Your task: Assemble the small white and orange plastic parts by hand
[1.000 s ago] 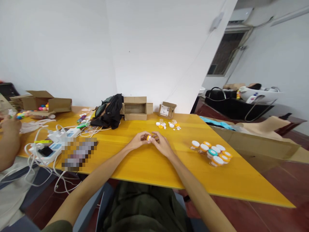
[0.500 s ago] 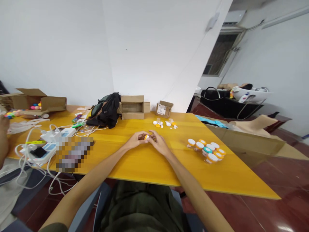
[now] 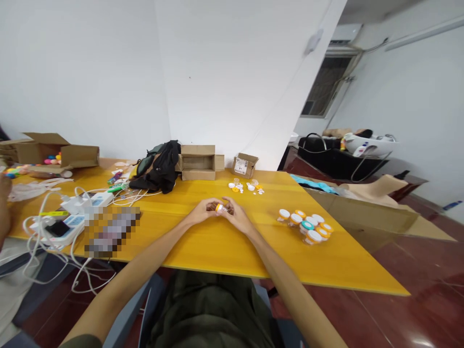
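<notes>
Over the middle of the yellow table (image 3: 203, 246) I hold a small clear jar with an orange-and-white lid (image 3: 220, 208) between both hands. My left hand (image 3: 205, 211) grips its lid end, and my right hand (image 3: 238, 216) is closed around the other end; the fingers partly hide the jar. To the right stands a cluster of several similar jars (image 3: 312, 223) with white, orange and teal lids. Beyond my hands lie loose lids and small white parts (image 3: 251, 187), with a couple of clear jar bodies among them.
At the back are an open cardboard box (image 3: 198, 174), a smaller box (image 3: 245, 166) and a black backpack (image 3: 159, 169). Power strips (image 3: 68, 232) with tangled white cables and a blurred-out item (image 3: 113, 232) lie left. Another person's hand (image 3: 4, 208) shows at the left edge.
The jar has turned a little in my hands, so more of its lid and side shows. The view has shifted slightly; the jar cluster appears unmoved on the table.
</notes>
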Tool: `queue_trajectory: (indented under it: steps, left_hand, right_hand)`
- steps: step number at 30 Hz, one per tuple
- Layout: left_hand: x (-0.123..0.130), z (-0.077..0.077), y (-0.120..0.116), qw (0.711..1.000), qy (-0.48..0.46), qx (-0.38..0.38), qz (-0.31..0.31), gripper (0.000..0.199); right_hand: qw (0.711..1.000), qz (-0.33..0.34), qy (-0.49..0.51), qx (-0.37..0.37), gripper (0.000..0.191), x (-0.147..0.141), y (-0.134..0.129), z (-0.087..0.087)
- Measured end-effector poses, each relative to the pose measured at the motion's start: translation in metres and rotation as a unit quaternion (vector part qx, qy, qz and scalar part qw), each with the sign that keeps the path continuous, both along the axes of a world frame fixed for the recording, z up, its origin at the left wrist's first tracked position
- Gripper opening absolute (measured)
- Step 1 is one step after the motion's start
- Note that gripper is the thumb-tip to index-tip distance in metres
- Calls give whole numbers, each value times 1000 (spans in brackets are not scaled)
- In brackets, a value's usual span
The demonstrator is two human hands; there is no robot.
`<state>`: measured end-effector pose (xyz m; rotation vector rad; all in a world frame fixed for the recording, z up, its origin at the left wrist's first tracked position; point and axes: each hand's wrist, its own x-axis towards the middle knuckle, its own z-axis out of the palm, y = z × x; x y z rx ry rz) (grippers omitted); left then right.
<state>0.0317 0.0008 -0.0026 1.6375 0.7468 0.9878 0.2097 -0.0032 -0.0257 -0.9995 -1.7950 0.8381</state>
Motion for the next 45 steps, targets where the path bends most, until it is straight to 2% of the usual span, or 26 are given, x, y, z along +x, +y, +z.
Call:
queue_trajectory:
  steps: [5,11,14,19,25,32,37,42,45]
  left_hand:
    - [-1,-3,1,1000,-7,-8,-25,44]
    - [-1,-6,2,1000,-1,-2,5,45]
    - [-1,-6,2,1000,10,4,7,45]
    - [-2,-4,1,1000,15,13,-1,44]
    - [0,-5,1,1000,-3,8,10,50]
    - [-1,-9,5,999,-32,-28,12,56]
    - [-1,-10,6,998,-49,-34,-1,54]
    - [0,-9,4,1000,-16,-16,-6,40]
    - [1,-10,5,1000,-4,-9,5,34]
  right_hand:
    - [999,20,15,-42,46,0,-1,-1]
    - [1000,-6,-1,14,47,0,1,-2]
    - [1000,-15,-15,17,47,2,2,-3]
    - [1000,8,-10,0,41,2,0,-4]
    - [998,-5,-32,51,37,1,-2,1]
    - [996,-2,-74,57,53,5,-6,0]
    - [989,8,-107,104,47,9,-10,3]
    - [973,-32,-185,137,33,17,-24,7]
    - [957,-87,-222,167,29,37,-36,3]
